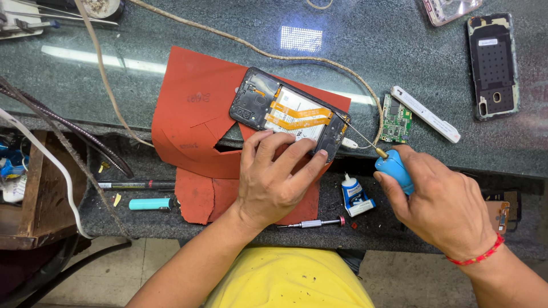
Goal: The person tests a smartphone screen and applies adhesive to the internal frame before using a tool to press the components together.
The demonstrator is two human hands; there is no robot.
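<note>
— What are the hands doing?
— The left hand (273, 179) presses fingers spread on the opened phone (290, 113), just ahead on the red mat (188, 122). The right hand (442, 202) grips a blue-handled screwdriver (394, 168), tip at the phone's corner.
— How would it handle?
— Light, stiff, probably fragile inside; hold the frame edges, not the orange ribbon cables (299, 114).

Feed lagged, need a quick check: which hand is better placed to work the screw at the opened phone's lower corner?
Probably the right hand: it grips the blue-handled screwdriver, whose tip sits at the opened phone corner. The left hand is occupied, fingers pressing the phone's near edge on the red mat.
</note>
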